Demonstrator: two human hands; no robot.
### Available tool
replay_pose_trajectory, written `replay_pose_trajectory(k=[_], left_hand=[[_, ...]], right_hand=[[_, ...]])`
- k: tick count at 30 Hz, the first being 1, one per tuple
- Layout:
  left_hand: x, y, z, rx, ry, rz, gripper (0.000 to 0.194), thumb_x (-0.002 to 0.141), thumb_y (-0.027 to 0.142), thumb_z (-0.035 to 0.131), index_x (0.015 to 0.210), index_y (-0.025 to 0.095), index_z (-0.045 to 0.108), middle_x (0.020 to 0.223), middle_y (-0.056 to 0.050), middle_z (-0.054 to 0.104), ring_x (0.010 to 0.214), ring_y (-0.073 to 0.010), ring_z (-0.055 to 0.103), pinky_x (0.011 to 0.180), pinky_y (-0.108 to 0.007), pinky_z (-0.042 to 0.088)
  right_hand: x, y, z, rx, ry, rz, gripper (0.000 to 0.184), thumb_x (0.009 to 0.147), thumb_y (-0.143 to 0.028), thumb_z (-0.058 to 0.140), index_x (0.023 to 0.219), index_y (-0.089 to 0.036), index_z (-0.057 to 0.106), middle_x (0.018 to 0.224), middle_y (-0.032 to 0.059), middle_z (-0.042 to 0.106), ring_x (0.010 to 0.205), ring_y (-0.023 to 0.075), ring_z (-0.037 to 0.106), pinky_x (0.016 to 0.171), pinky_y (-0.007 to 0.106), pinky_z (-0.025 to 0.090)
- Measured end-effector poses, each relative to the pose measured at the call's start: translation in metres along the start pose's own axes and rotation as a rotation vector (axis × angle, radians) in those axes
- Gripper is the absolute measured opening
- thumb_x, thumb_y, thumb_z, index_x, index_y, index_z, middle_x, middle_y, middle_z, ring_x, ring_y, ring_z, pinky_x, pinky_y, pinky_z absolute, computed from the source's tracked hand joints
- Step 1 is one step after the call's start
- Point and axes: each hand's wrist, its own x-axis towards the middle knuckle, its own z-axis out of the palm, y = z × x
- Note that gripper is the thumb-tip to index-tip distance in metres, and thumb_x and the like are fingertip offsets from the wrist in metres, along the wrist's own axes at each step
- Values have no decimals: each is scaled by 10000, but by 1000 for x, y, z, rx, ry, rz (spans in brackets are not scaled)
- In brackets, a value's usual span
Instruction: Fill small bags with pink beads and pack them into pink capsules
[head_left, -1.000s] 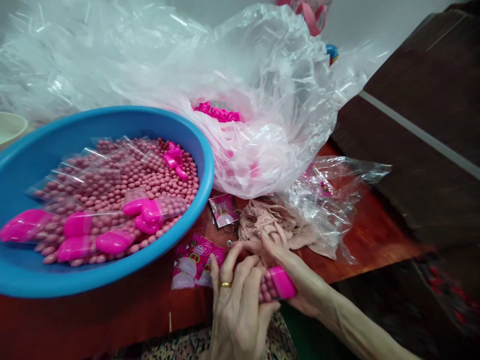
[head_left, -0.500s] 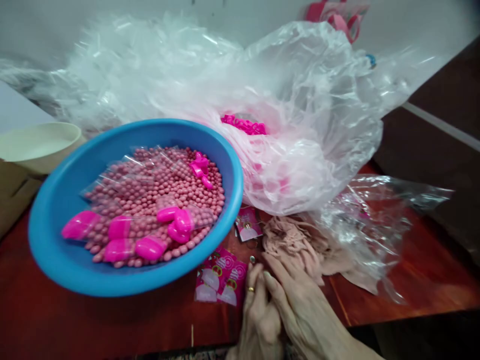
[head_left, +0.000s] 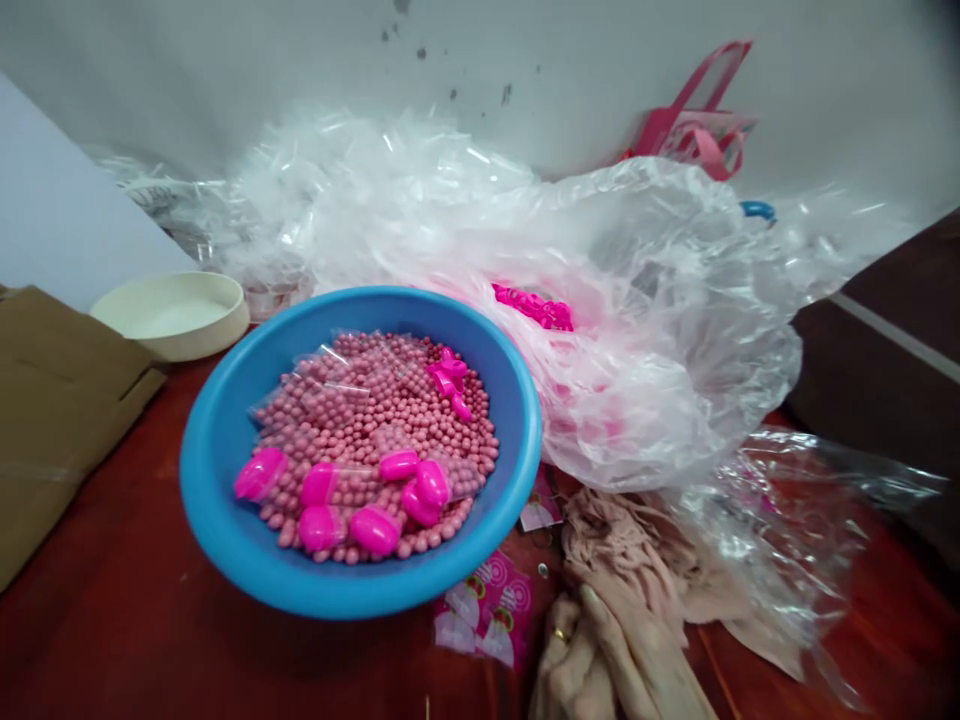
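Near the bottom edge, my left hand is closed, with its fingers curled and a gold ring on one of them. My right hand lies against it, fingers pressed together; whatever may be between the hands is hidden. Just beyond my fingertips is a crumpled beige cloth. Printed pink cards in clear wrapping lie left of my hands, with a small shiny round piece beside them. Further left, a blue basin holds pink beads, clear bags of beads and bright pink plastic pieces.
A large clear plastic bag with pink pieces inside spreads behind the basin. Clear film lies at right. A cream bowl and a cardboard box stand at left. A pink-handled bag is by the wall.
The view has shifted, so the basin, bags and hands all appear further right and lower. My hands stay together beside the cloth, and the basin's contents look the same.
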Motion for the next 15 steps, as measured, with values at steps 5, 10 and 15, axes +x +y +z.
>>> replay_pose_trajectory(k=[5, 10, 15], left_hand=[[8, -2, 7, -84, 154, 61, 482, 834, 51, 293, 1242, 48, 548, 856, -162, 757, 841, -291, 699, 710, -446, 585], [19, 14, -24, -184, 167, -88, 224, 812, 140, 508, 937, 118, 693, 769, -92, 718, 725, -240, 650, 606, -354, 562], [33, 33, -64, -245, 125, -229, 170, 591, 20, 755, 656, 140, 654, 665, -30, 645, 686, -205, 582, 601, -309, 486]], right_hand=[[6, -18, -2, -35, -44, -60, 212, 821, -388, 545, 690, -272, 664, 720, 51, 655, 783, 286, 562, 1009, 561, 258], [16, -20, -11, 142, -152, 103, 170, 730, -449, 641, 675, -293, 682, 711, 31, 681, 812, 285, 587, 920, 486, 382], [16, -37, -17, 322, -249, 232, 434, 820, -579, 491, 818, -203, 706, 717, 48, 698, 775, 233, 652, 766, 407, 497]])
